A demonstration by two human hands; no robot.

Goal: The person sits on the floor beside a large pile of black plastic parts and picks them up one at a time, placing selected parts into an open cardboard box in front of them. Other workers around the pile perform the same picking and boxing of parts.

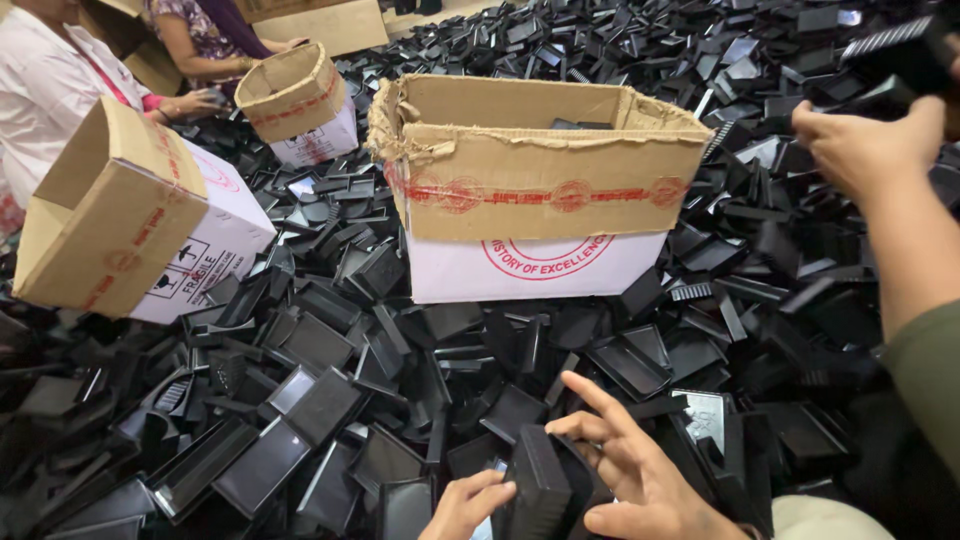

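Note:
A black ribbed plastic piece (540, 482) stands upright at the bottom centre, held between my two hands. My left hand (462, 507) curls against its left side. My right hand (632, 472) presses on its right side with fingers spread, the index finger pointing up-left. All around lies a deep heap of black plastic trays and covers (330, 400). Just beyond my hands stands an open cardboard box (540, 190) with a torn left rim and a few black pieces inside.
A co-worker's arm in a green sleeve (900, 230) reaches in from the right, its hand gripping a black ribbed part (895, 50). Two smaller cardboard boxes (120, 215) (297, 100) stand at the left. Two people sit at the top left, one in a white shirt (45, 90).

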